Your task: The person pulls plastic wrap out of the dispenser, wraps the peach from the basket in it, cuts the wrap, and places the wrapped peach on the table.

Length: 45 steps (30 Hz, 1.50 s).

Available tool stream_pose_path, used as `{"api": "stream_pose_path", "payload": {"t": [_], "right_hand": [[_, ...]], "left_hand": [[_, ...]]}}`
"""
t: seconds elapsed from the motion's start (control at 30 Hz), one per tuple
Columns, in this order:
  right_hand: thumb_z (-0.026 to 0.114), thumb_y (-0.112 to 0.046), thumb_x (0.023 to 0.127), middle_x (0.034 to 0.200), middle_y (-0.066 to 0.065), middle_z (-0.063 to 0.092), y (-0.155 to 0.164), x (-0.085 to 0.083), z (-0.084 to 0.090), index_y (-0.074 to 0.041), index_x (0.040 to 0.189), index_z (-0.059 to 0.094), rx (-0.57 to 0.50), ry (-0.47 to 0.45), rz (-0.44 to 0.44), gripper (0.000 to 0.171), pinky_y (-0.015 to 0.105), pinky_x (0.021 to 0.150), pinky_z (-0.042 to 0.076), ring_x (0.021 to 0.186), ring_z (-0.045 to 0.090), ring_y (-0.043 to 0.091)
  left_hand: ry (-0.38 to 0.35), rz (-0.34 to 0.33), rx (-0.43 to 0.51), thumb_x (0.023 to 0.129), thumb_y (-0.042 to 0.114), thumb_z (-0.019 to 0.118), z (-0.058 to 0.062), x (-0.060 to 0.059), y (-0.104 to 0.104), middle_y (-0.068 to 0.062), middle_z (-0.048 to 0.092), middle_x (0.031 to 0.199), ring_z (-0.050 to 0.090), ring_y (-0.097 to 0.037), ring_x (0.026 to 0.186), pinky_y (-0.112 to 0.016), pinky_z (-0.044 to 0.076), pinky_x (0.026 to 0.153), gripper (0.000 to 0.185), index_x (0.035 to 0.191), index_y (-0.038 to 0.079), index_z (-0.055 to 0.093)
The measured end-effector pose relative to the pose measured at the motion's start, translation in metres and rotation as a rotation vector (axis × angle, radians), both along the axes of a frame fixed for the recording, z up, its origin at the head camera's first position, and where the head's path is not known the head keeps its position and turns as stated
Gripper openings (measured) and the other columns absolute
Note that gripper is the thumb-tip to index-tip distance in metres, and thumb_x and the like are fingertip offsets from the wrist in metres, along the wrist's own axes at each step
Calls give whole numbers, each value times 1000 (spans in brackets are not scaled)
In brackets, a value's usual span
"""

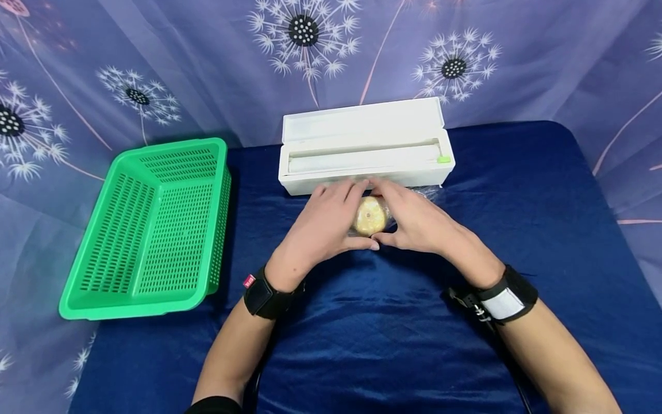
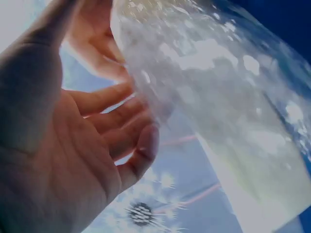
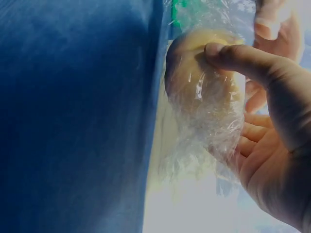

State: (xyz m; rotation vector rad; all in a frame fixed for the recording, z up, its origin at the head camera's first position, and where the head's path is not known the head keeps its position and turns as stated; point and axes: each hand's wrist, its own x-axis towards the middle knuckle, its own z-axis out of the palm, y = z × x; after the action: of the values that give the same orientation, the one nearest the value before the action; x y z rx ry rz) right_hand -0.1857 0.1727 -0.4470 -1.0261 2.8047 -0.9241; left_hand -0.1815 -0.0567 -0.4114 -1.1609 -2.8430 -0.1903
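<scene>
A round yellow fruit (image 1: 370, 216) with a small dark spot in its middle is between the two hands, its exact kind unclear. Clear plastic wrap (image 3: 206, 126) covers it and trails off in crumpled folds. The right hand (image 1: 421, 221) holds the wrapped fruit, its thumb pressed on the side and its fingers behind. On the other side, the left hand (image 1: 323, 224) curves loosely around, thumb stretched along the near side. In the left wrist view, the left fingers (image 2: 124, 109) are bent lightly and meet the edge of the wrap; the fruit is mostly out of sight there.
Just behind the hands stands an open white box (image 1: 367, 167) with a roll inside and a green slider (image 1: 443, 159) at its right end. A green perforated basket (image 1: 139, 307) is at the left. Dark blue cloth (image 1: 362, 345) covers the table, with a dandelion-print curtain (image 1: 207, 69) behind.
</scene>
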Motion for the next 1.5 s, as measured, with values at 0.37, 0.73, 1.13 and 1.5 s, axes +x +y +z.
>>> {"api": "stream_pose_path", "payload": {"t": [0.37,0.73,1.13,1.5], "right_hand": [[97,-28,79,140,21,61,-2,13,21,3,166,17,53,52,9,122,49,99,53,119,66,34],[92,-43,84,147,21,58,3,19,34,-4,168,24,77,88,-8,114,52,102,52,128,63,35],[58,-72,96,139,11,68,51,12,67,-7,158,49,-413,248,-14,90,29,112,41,127,63,22],[62,-23,109,127,24,69,49,0,57,6,145,58,-668,225,2,46,28,105,50,121,68,21]], "left_hand": [[98,-6,-78,76,52,94,1,16,15,-10,64,134,65,-28,119,-41,49,93,105,154,4,44],[-43,-57,47,89,42,85,2,8,8,-10,61,138,62,-25,116,-39,51,99,81,150,2,50],[-426,-146,418,86,38,87,7,-8,-6,-3,58,140,57,-13,113,-33,51,94,82,154,11,50],[-949,-301,869,88,7,85,-1,-23,-17,-14,61,133,65,-24,119,-39,53,103,73,149,3,45]]}}
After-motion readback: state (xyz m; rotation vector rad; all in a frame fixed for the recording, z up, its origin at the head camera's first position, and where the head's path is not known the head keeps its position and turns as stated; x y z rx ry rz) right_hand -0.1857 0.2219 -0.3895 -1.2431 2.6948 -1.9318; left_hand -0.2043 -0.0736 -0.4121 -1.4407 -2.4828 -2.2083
